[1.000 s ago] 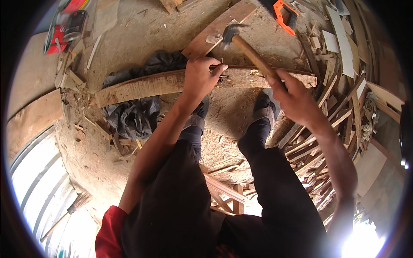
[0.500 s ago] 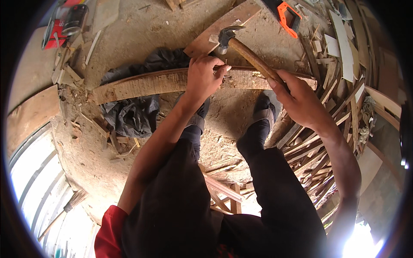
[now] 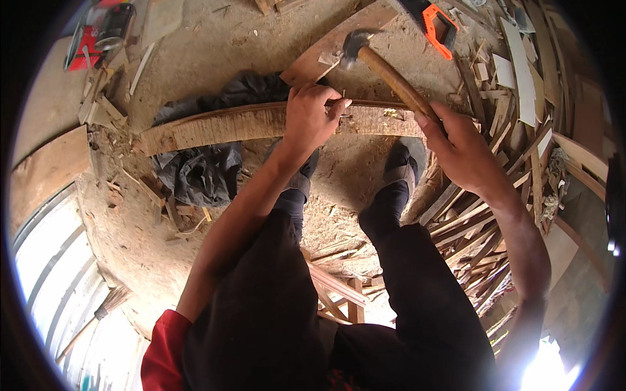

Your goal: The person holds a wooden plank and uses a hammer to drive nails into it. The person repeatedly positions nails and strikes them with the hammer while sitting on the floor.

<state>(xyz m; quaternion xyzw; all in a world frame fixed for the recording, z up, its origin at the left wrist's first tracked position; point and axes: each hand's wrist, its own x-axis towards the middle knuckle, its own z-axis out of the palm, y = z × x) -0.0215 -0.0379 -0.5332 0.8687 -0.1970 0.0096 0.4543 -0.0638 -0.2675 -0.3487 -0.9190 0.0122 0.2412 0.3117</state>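
A long wooden plank (image 3: 218, 130) lies crosswise in front of my feet, its rough narrow face toward me. Over its far edge my left hand (image 3: 308, 117) is closed, thumb and forefinger pinching what looks like a thin nail (image 3: 344, 94) standing upright. My right hand (image 3: 464, 153) is wrapped round the wooden handle of a claw hammer (image 3: 395, 79). The hammer's dark head, slightly blurred, hangs beyond the plank, up and to the right of the nail. Small dark marks or metal bits show on the plank's near face below my left fingertips.
Black crumpled cloth (image 3: 199, 176) lies under the plank's left part. A reddish board (image 3: 306, 62) and an orange-handled saw (image 3: 447, 39) rest beyond it. Scrap wood strips (image 3: 486, 228) pile up on the right. A dark can (image 3: 114, 26) is at the far left; my shoes (image 3: 401, 169) stand just behind the plank.
The hammer and my right hand have shifted a little to the right, taking the hammer head farther from the nail. My left hand stays in place, still pinching.
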